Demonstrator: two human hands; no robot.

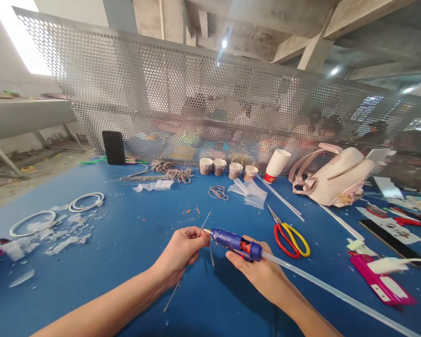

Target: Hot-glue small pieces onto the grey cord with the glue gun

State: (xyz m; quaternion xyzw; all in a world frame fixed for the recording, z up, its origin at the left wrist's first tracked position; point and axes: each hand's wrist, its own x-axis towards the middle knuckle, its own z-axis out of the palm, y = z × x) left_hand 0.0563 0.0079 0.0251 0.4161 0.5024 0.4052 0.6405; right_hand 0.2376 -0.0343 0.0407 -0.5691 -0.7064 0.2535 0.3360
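Between thumb and fingertips, my left hand [182,250] pinches a thin wire [206,218] whose tip sticks up above the fingers. A short grey cord end [212,257] hangs by the fingertips, and another thin strand [171,297] trails below the hand. My right hand [261,274] is wrapped around a blue glue gun [228,239], its nozzle pointing left right at the pinched wire; whether they touch I cannot tell. A long translucent glue stick [323,273] runs out of the gun's back. Scissors [289,236] with red and yellow handles lie right of the gun.
At the back stand several small cord-wrapped cups [219,167], stacked paper cups [277,164], cord bundles [177,174] and a phone [113,147] before a perforated screen [126,84]. White rings [33,223] and scraps lie left; a bag [337,175] and pink power strip [382,281] right.
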